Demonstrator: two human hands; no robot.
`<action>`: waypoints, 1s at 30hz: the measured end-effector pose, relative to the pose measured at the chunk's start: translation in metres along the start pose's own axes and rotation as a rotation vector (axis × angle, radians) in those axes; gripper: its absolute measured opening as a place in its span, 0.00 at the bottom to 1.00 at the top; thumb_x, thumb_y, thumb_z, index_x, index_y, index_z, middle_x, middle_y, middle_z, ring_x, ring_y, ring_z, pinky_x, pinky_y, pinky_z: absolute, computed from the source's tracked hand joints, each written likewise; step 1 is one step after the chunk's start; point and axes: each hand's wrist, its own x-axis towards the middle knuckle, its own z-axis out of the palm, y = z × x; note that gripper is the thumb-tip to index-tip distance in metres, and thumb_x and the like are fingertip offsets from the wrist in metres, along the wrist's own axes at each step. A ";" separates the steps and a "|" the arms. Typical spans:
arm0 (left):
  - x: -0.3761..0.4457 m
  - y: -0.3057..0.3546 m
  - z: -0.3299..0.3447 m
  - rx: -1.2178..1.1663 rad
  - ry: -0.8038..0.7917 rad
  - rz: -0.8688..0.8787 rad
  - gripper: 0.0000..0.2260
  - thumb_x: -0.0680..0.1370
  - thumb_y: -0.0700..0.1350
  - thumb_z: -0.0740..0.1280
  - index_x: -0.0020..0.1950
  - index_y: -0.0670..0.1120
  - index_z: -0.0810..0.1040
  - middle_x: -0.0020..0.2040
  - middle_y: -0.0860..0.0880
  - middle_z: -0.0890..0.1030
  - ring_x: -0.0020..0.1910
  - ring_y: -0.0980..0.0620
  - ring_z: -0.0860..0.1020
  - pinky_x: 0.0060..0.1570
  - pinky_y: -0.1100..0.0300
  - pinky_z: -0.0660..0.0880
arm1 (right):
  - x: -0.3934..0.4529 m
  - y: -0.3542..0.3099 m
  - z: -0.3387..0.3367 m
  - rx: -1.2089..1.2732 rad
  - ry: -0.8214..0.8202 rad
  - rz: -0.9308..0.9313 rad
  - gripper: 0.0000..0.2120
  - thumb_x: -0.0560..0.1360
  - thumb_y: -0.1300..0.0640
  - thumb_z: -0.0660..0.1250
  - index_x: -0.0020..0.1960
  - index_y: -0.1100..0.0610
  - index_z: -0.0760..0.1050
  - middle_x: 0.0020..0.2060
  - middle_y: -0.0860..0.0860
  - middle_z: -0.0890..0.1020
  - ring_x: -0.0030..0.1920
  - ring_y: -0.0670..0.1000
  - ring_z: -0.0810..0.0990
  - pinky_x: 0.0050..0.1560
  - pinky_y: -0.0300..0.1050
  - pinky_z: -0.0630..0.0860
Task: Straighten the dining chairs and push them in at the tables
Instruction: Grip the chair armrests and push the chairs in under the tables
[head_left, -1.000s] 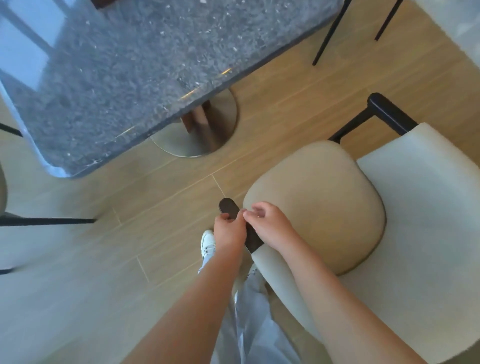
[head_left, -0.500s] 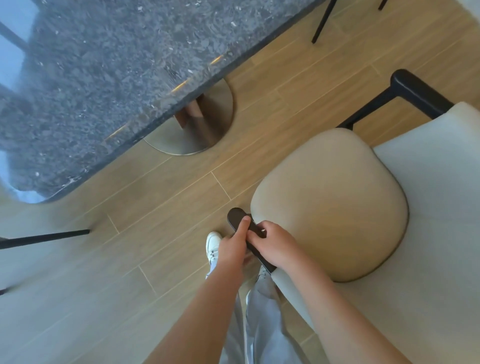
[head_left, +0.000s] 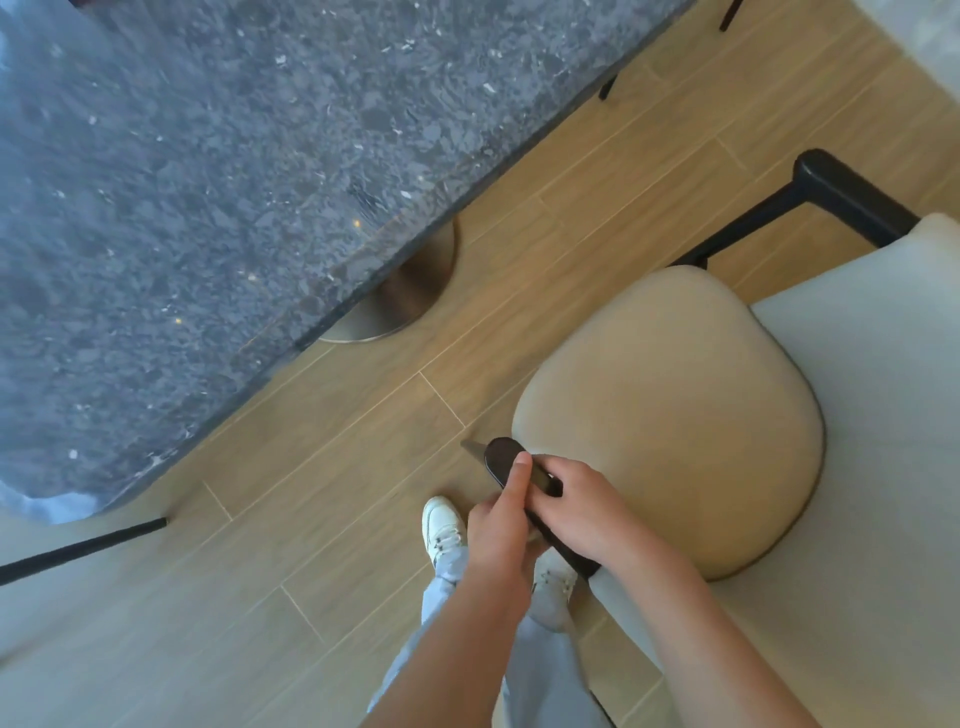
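We gripped the chair's near armrest (head_left: 501, 462) with both hands, left hand (head_left: 500, 525) and right hand (head_left: 582, 512), fingers clamped; the chair (head_left: 670, 415) stood well apart from the tabletop (head_left: 208, 208), not yet pushed in.

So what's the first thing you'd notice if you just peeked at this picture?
Probably the big beige chair seat on the right, with both hands gripping its dark armrest at its near edge: the left hand beside the right hand. Next comes the speckled grey stone tabletop filling the upper left, with a wood floor gap between it and the chair.
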 end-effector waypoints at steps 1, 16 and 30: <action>0.003 0.012 -0.001 0.010 0.000 0.014 0.18 0.77 0.55 0.72 0.54 0.40 0.84 0.45 0.43 0.88 0.46 0.45 0.87 0.46 0.51 0.83 | 0.005 -0.011 -0.002 0.002 0.016 -0.010 0.09 0.79 0.44 0.64 0.54 0.44 0.80 0.43 0.43 0.85 0.42 0.43 0.83 0.42 0.39 0.78; 0.020 0.117 -0.074 0.057 0.194 0.089 0.20 0.75 0.59 0.73 0.51 0.41 0.85 0.48 0.43 0.87 0.46 0.47 0.86 0.41 0.54 0.82 | 0.068 -0.110 0.064 -0.056 -0.026 -0.081 0.10 0.79 0.44 0.62 0.52 0.48 0.79 0.40 0.46 0.83 0.42 0.49 0.81 0.43 0.43 0.77; 0.018 0.113 -0.080 0.061 0.236 0.079 0.21 0.76 0.60 0.70 0.55 0.42 0.83 0.49 0.44 0.87 0.49 0.48 0.85 0.55 0.50 0.82 | 0.054 -0.120 0.077 -0.220 -0.041 -0.097 0.15 0.81 0.46 0.56 0.63 0.49 0.73 0.48 0.48 0.78 0.51 0.55 0.79 0.50 0.49 0.74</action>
